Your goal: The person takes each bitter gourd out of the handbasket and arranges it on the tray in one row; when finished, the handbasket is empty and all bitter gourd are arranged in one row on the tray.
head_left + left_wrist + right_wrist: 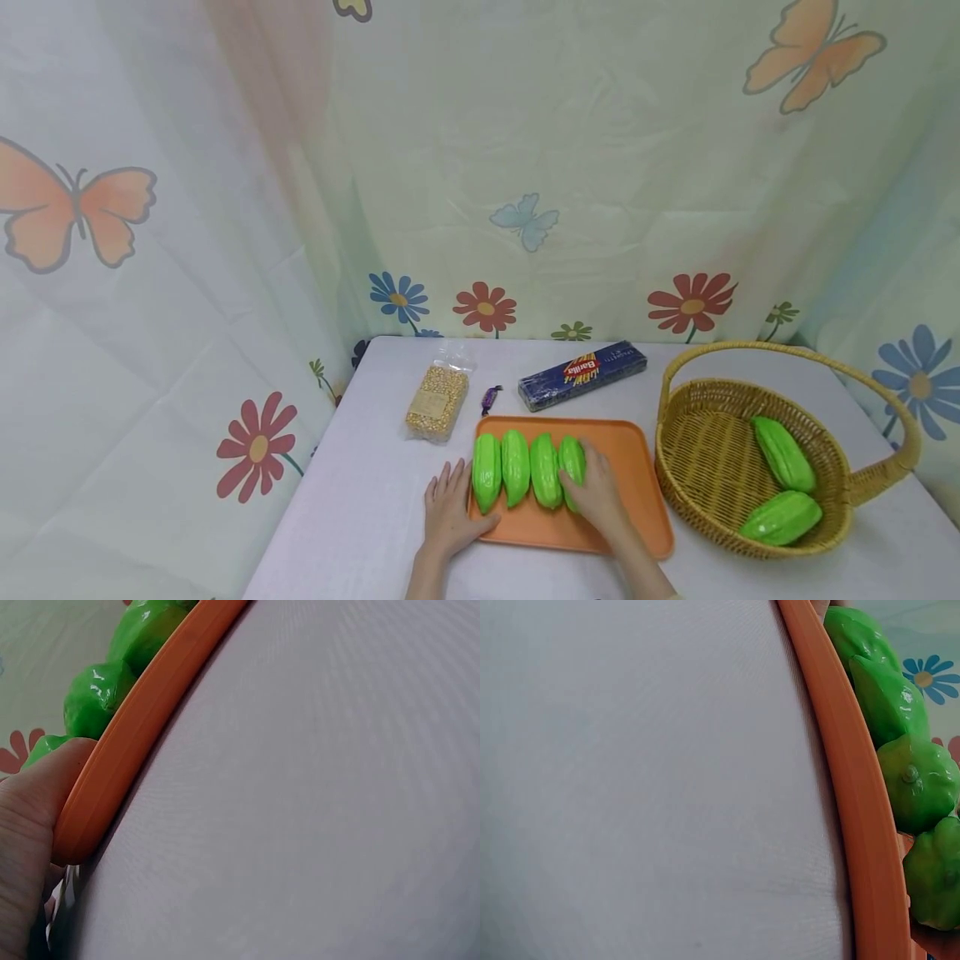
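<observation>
Several shiny green ridged gourds stand side by side, lengthwise, on an orange tray (626,467). My right hand (600,492) grips the rightmost gourd (572,463), thumb on its left side and fingers on its right. In the right wrist view that gourd (936,877) is nearest, and only a bit of the hand shows below it. My left hand (448,512) rests at the tray's near left corner. Its fingers are spread and fairly straight along the left side, next to the leftmost gourd (487,472). The left wrist view shows the thumb (56,776) against the tray rim (142,727).
Right of the tray stands a wicker basket (708,454) with a tall handle and two green gourds (783,454) inside. Behind the tray lie a bag of yellow kernels (438,400), a small purple-wrapped candy (490,398) and a blue Barilla spaghetti pack (583,375).
</observation>
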